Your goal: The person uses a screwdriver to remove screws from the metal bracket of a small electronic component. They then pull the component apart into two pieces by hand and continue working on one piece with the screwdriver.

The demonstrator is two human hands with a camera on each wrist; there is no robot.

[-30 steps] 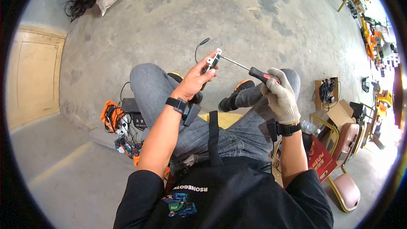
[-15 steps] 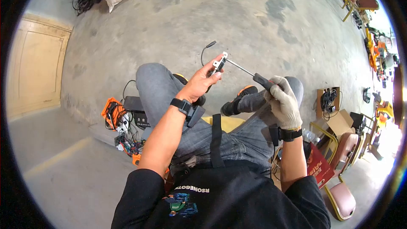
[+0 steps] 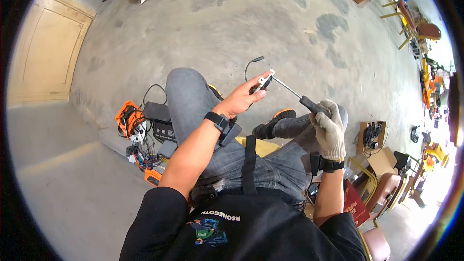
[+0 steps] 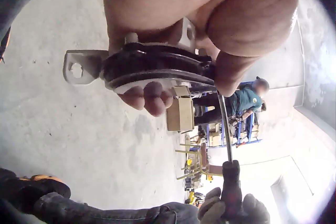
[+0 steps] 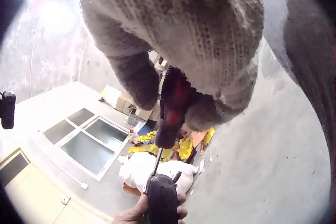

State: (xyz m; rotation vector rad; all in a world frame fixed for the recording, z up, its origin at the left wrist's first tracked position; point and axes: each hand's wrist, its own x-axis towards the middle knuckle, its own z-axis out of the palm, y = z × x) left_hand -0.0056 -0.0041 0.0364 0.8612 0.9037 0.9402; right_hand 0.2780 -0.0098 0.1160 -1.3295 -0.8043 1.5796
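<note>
My bare left hand holds a small black part with light metal mounting tabs, pinched between thumb and fingers. Beyond that hand, a short black cable with a plug sticks out over the floor. In a knitted glove, my right hand grips the black and red handle of a screwdriver. The screwdriver's shaft slants up to the part, its tip right at the part's edge near my left thumb. In the right wrist view the part's dark rounded back faces me.
Beside my left knee lie a black case, an orange holder and tangled wires. To the right stand a box of cables and chairs. A person is in the background near a carton.
The head view has swung, so both hands now appear farther right and lower. The left hand still holds the part and the right hand the screwdriver, its tip staying at the part.
</note>
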